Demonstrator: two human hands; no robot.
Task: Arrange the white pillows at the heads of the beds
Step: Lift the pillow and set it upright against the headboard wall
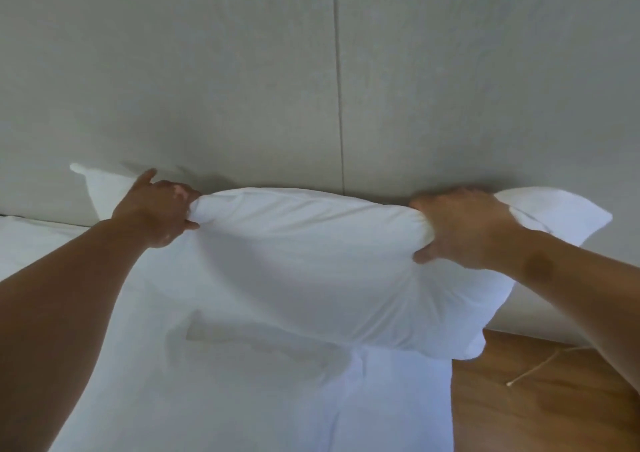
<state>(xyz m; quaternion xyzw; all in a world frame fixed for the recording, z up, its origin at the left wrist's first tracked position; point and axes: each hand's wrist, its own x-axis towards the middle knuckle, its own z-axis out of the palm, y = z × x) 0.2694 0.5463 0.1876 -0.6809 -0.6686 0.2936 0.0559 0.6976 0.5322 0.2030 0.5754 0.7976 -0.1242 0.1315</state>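
A white pillow point(304, 264) stands on its long edge at the head of a bed with white sheets point(242, 399), leaning toward the grey padded headboard point(242, 87). My left hand point(156, 209) pinches the pillow's top edge near its left corner. My right hand point(460, 226) grips the top edge near the right corner, fingers dug into the fabric. The pillow's right end overhangs the bed's side. Whether a second pillow lies behind it I cannot tell.
To the right of the bed is a wooden floor point(536, 410) with a thin pale cord point(540, 365) lying on it. The headboard has a vertical seam point(339, 105) above the pillow's middle.
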